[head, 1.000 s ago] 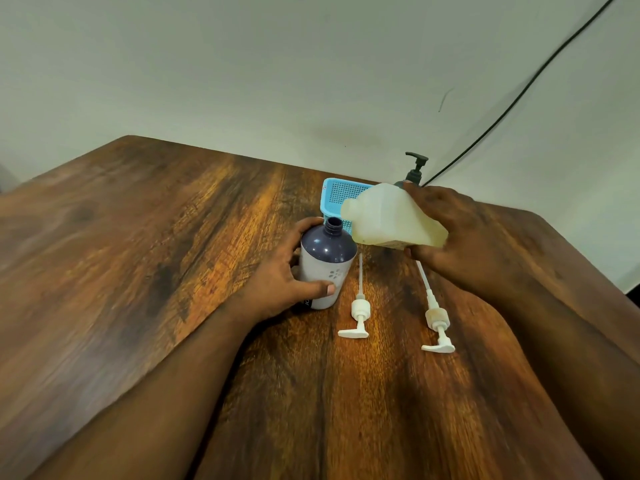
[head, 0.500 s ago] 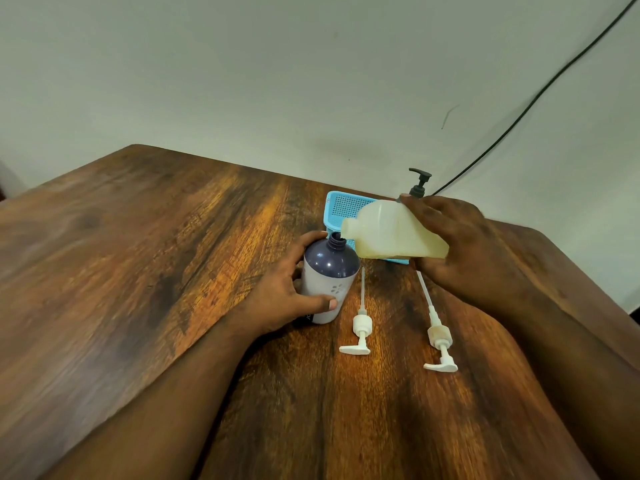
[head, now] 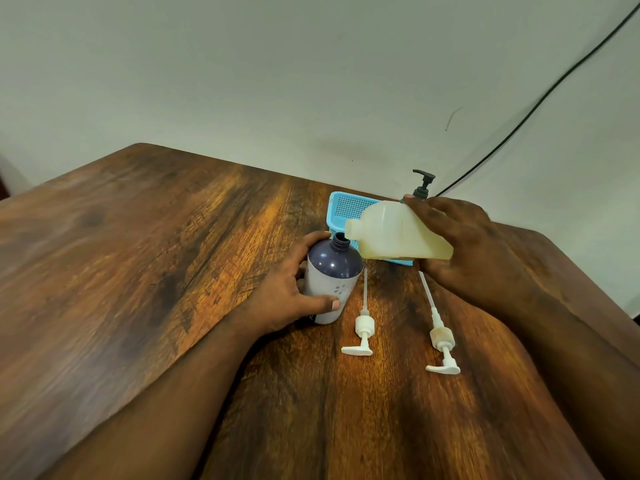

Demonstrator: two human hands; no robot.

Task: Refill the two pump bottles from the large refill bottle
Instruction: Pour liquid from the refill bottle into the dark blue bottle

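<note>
A dark purple and white pump bottle point(head: 330, 284) stands uncapped on the wooden table point(head: 138, 271), and my left hand point(head: 285, 294) grips its side. My right hand point(head: 467, 247) holds the translucent cream refill bottle point(head: 394, 233) tipped on its side, its mouth just above and to the right of the purple bottle's neck. Two white pump heads lie flat on the table: one point(head: 362, 327) beside the purple bottle, the other point(head: 440, 336) further right. A dark pump top point(head: 423, 183) of a second bottle shows behind my right hand; its body is hidden.
A light blue mesh basket point(head: 346, 209) sits behind the bottles near the wall. A black cable point(head: 540, 102) runs up the wall at the right. The table's right edge point(head: 588, 282) falls away beside my right arm.
The refill bottle's mouth has shifted slightly closer over the purple bottle's neck. My left hand keeps its hold on the purple bottle. The camera has tilted a little.
</note>
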